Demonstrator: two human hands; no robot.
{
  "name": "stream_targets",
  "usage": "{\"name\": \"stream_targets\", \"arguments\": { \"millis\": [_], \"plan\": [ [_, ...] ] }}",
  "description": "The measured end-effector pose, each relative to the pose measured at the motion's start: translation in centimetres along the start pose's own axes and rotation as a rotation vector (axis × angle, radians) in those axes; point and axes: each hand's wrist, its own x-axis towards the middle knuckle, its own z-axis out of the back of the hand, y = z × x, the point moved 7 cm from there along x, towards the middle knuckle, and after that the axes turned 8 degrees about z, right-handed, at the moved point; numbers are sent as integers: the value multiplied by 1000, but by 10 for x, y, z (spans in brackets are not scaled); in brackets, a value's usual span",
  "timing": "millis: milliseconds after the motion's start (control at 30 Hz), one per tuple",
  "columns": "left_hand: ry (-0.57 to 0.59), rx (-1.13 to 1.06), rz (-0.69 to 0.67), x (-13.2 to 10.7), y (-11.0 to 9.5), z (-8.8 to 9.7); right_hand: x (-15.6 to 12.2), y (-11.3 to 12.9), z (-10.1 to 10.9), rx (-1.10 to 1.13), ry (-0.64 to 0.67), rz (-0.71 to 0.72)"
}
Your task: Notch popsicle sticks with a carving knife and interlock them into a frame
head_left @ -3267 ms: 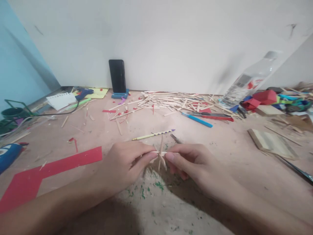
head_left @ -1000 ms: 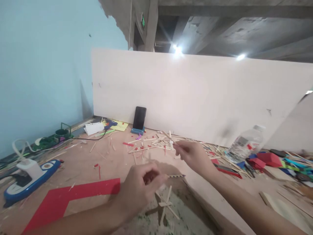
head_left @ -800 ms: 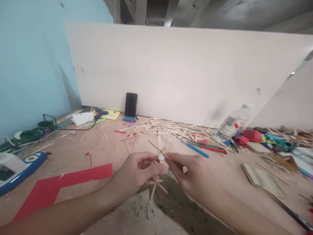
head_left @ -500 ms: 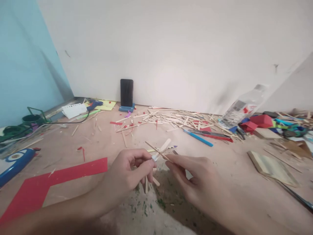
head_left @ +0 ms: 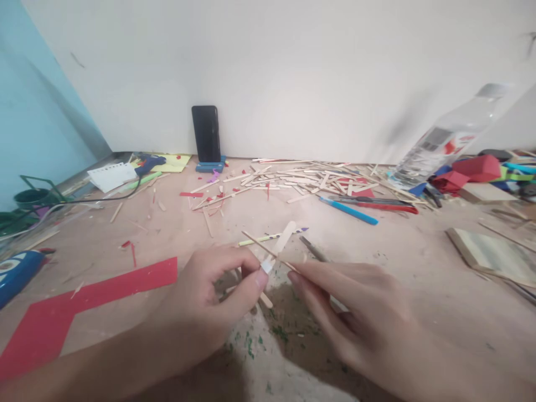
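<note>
Between the thumb and fingers of my left hand (head_left: 228, 293) is a popsicle stick (head_left: 285, 234) with a small white piece (head_left: 267, 264) on it, its rounded end pointing up and away. My left fingers hide most of its lower part. Another stick end (head_left: 265, 300) shows below that hand. My right hand (head_left: 347, 312) pinches a thin wooden stick (head_left: 262, 244), which crosses the popsicle stick just above the white piece. Whether the two sticks touch, I cannot tell. A patterned pencil (head_left: 247, 242) lies on the table behind them, and a craft knife (head_left: 312, 247) lies beyond my right hand.
Loose sticks (head_left: 293, 181) are heaped along the wall. A phone (head_left: 206, 134) stands on a blue holder. A tilted bottle (head_left: 450, 139), a blue pen-like tool (head_left: 352, 211) and a wood block (head_left: 489, 257) are to the right. Red paper (head_left: 50, 321) and a glue gun (head_left: 149, 163) lie left.
The head view has shifted, so the bottle and phone appear higher. The thin stick has turned slightly and reaches across the popsicle stick near the white piece. Both hands keep their hold.
</note>
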Motion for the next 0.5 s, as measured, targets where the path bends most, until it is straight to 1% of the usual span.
{"name": "stream_targets", "arguments": {
  "millis": [100, 200, 267, 333, 500],
  "plan": [
    [-39, 25, -94, -1, -6, 2, -5, 0, 0, -52, -13, 103],
    [-14, -66, -84, -2, -3, 1, -9, 1, 2, -108, -26, 151],
    [25, -134, -66, -3, 0, -1, -9, 3, 5, -152, -29, 165],
    [41, -153, -74, -4, 1, -1, -8, 7, 8, -196, -35, 183],
    [-37, -96, -173, -4, -5, 6, -5, 10, 15, -193, -64, 156]
  ]
}}
